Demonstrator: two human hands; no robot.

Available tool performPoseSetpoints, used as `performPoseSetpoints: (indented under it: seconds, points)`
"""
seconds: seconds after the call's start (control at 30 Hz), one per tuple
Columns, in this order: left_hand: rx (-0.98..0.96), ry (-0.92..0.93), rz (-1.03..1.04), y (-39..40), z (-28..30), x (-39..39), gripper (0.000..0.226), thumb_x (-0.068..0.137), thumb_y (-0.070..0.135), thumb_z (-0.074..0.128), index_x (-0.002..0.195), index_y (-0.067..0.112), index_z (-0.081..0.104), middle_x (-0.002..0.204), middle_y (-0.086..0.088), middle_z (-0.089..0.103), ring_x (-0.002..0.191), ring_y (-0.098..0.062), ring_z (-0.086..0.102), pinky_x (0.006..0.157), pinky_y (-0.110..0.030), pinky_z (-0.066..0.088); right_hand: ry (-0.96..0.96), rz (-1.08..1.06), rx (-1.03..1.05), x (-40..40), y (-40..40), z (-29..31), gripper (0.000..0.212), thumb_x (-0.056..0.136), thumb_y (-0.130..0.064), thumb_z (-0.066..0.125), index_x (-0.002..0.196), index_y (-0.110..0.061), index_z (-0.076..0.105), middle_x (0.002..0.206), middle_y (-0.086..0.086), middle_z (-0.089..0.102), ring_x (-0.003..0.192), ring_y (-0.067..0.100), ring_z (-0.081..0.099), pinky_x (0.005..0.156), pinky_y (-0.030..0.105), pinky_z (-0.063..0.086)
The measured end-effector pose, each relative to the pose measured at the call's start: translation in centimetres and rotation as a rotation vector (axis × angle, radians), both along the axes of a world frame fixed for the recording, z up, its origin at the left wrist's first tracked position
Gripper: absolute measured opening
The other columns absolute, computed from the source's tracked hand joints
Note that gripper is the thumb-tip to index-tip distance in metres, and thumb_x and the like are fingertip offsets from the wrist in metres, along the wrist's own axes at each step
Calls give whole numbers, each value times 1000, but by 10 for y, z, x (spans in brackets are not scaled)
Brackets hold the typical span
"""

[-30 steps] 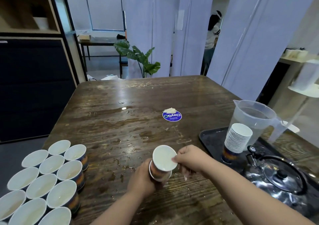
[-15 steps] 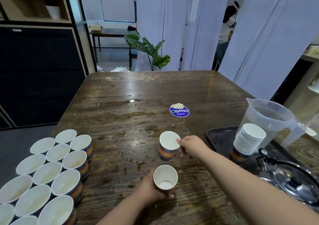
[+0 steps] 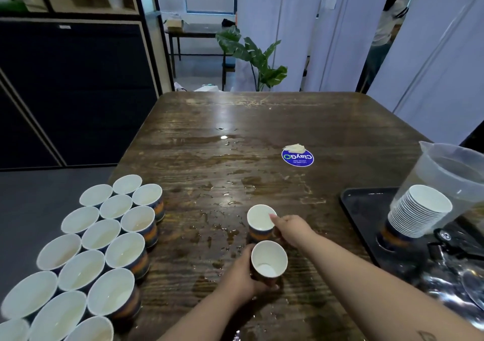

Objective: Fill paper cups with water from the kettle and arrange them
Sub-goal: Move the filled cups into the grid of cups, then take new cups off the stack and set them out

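Open wet tabletop (image 3: pixel 235 141) ahead; packed cups (image 3: pixel 104 238) left, tray (image 3: pixel 358 204) with cup stack (image 3: pixel 416 215) right.

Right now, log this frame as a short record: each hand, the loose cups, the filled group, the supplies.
left hand: grips near cup, which looks empty
right hand: pinches rim of far cup, upright on table
filled cups: clustered at table's left edge
cup stack: on tray, by jug
kettle: on tray, untouched
table surface: wet patches
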State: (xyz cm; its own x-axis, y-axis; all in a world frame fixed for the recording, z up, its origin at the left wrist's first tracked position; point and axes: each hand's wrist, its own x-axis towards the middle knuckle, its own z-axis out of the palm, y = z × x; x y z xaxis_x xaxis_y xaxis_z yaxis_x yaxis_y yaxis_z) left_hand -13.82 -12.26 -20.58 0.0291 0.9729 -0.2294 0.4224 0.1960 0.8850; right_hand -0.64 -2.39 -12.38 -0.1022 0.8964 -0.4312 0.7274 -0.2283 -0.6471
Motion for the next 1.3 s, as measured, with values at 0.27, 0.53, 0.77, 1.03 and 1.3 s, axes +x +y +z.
performPoseSetpoints:
  seconds: [0.27,0.53,0.77,1.03,1.3]
  points:
    - [114,75,-174,-3,38,-38,110,42,40,95,130,41,30,129,23,47,119,15,45,110,-18,34,-54,-64,78,55,-14,17,46,93,-47,53,61,-14,51,53,0,56,55,19,56,61,28,43]
    - [366,85,-34,33,114,-12,67,49,66,79,108,46,53,113,17,59,108,4,54,88,-10,40,-369,-28,544,141,-25,79,31,89,-42,59,68,-21,49,75,-5,60,75,18,57,66,33,43]
    - [332,-59,-112,79,127,107,43,79,22,77,114,31,53,122,5,56,113,-4,53,99,-20,42,-995,29,610,217,-6,93,39,92,-51,47,121,-26,53,123,-4,54,118,21,49,92,33,38]
    - [145,121,-392,116,106,217,88,85,29,71,152,7,18,160,-6,15,147,-14,15,114,-18,11,-1037,158,540,247,14,93,36,96,-47,43,115,-24,63,121,-3,59,116,22,50,91,33,33]
    - [118,52,-436,125,90,277,108,80,24,73,153,13,-6,161,-1,2,147,-13,11,116,-19,12,-956,217,601,264,21,88,38,98,-47,39,107,-23,68,112,-4,64,111,22,51,85,35,31]
